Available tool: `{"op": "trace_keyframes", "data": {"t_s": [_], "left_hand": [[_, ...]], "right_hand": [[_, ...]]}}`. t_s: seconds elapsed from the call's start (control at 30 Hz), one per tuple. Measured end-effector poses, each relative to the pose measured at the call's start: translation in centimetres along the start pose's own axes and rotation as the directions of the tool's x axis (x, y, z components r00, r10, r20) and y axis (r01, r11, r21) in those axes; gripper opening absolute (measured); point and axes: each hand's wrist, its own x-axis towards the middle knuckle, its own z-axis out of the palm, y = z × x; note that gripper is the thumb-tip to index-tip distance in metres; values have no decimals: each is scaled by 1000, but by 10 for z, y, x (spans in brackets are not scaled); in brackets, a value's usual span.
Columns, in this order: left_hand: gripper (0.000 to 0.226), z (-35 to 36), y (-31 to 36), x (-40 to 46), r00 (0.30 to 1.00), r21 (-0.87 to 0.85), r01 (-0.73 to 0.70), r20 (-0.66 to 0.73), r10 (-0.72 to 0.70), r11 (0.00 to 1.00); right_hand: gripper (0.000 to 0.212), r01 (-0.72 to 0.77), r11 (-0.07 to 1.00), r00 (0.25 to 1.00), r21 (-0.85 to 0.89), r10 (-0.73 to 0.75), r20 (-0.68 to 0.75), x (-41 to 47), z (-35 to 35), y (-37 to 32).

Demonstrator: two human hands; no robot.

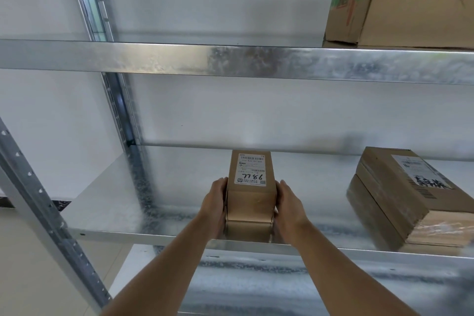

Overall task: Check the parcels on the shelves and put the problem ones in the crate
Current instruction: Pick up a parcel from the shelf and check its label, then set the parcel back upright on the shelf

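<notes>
Three parcels are all I can see on this rack, and I have my hands on just one of them. My left hand (215,206) and right hand (287,206) clasp the two sides of the small brown parcel (252,196), palms flat to the cardboard with the fingers wrapped along it, so it is squeezed between them. It sits near the front of the middle shelf (110,202), and I cannot tell whether it has left the metal or rests on it. Its white label (252,170) faces up, with handwritten figures across the lower part; the print is too small for me to read.

To my right on the same shelf, well apart, lies a flat parcel (400,197) with its own label and black marker scrawl. On the upper shelf (179,59) stands a bigger box with green tape (400,0).

The crate is not in view, so I cannot say what is already in it. I judge the checking to be under way with at least two parcels left to look over.
</notes>
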Motion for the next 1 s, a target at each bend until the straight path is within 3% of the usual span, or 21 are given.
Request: {"op": "trace_keyframes", "data": {"t_s": [0.4, 0.67, 0.83, 1.0], "left_hand": [[56, -4, -20, 5, 996, -26, 77, -32, -77, 997], [50, 3, -18, 2, 999, 15, 36, -38, -35, 999], [50, -4, -24, 9, 1000, 59, 3, 26, -5, 998], [58, -14, -32, 20, 996, -27, 53, 69, -51, 998]], "right_hand": [[57, -34, 994, 998, -101, 39, 49, 9, -18, 25], [52, -58, 962, 998, -266, 56, -14, 8, -14, 24], [54, -39, 965, 998, -258, 27, -50, 1, -9, 20], [60, -68, 951, 985, -303, 15, -174, -5, 1, 16]]}}
